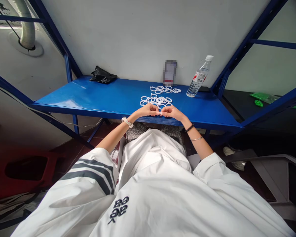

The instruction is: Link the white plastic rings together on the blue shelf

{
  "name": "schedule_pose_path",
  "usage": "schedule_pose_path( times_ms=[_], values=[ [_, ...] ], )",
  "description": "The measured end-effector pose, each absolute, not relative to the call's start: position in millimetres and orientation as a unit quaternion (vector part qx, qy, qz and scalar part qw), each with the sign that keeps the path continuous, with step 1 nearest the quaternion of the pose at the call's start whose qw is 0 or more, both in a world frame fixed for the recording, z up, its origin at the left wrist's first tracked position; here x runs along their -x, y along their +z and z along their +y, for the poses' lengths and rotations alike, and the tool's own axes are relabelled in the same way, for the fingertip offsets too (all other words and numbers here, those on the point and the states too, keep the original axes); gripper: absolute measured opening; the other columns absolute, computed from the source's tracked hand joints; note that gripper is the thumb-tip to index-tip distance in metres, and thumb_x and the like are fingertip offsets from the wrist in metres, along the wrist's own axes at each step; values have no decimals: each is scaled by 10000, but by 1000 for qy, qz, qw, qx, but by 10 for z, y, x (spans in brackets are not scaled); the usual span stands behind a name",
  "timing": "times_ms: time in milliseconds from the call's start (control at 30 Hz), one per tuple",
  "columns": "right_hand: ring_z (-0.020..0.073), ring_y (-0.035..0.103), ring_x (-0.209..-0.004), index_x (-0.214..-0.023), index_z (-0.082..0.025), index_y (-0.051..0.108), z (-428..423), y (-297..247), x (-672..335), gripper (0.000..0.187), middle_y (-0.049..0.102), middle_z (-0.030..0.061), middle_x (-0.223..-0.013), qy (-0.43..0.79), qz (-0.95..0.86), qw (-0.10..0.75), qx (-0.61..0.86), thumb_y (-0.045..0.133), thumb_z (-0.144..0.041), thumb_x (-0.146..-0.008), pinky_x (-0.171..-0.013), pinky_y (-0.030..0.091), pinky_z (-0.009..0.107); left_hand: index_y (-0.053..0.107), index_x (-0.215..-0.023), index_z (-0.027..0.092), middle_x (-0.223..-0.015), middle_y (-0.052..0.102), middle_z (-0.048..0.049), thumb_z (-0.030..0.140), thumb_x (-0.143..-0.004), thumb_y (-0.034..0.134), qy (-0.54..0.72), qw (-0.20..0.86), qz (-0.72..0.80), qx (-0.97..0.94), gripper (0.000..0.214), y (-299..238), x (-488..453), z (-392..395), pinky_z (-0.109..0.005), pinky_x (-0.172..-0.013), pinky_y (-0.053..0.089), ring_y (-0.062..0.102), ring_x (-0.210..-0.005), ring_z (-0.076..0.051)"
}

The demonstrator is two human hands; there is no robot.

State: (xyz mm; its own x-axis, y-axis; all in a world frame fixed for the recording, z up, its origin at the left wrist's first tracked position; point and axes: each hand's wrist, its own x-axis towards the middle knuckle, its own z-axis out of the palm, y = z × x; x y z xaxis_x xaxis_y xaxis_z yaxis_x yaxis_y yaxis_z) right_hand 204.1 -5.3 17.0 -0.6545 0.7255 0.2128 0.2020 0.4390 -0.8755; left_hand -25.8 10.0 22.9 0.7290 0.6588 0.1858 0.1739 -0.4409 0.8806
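At the front edge of the blue worktop (108, 97), the left hand (148, 110) and right hand (173, 112) meet at their fingertips, both pinching a small white piece (160, 113) whose shape is too small to make out. Just beyond the fingers, a nearer cluster of white rings (151, 100) lies overlapping. Farther back, a smaller group of rings (158, 89) sits before a pixelated upright object (170, 70), with a water bottle (198, 80) to its right.
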Motion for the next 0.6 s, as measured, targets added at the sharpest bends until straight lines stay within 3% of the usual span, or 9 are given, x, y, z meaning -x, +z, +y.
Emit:
schedule_pose_path(
  times_ms=[300,600],
  values=[
    [106,501,-625,-843,-149,693,-66,182,-2025,510,612,14,-721,436,-800,289,294,750,-655,-806,-559,386,245,664,-696,118,-615,562,4,627,-743,786,255,456,263,-811,525,253,254,76,-226,-552,329,445,-559,-73],
    [95,465,-595,-852,-154,694,-81,193,-2022,502,569,-13,-666,444,-793,296,294,747,-651,-822,-543,363,239,655,-717,127,-642,574,-3,642,-777,748,255,448,264,-815,527,223,261,104,-226,-555,359,475,-575,-83]
  ],
)
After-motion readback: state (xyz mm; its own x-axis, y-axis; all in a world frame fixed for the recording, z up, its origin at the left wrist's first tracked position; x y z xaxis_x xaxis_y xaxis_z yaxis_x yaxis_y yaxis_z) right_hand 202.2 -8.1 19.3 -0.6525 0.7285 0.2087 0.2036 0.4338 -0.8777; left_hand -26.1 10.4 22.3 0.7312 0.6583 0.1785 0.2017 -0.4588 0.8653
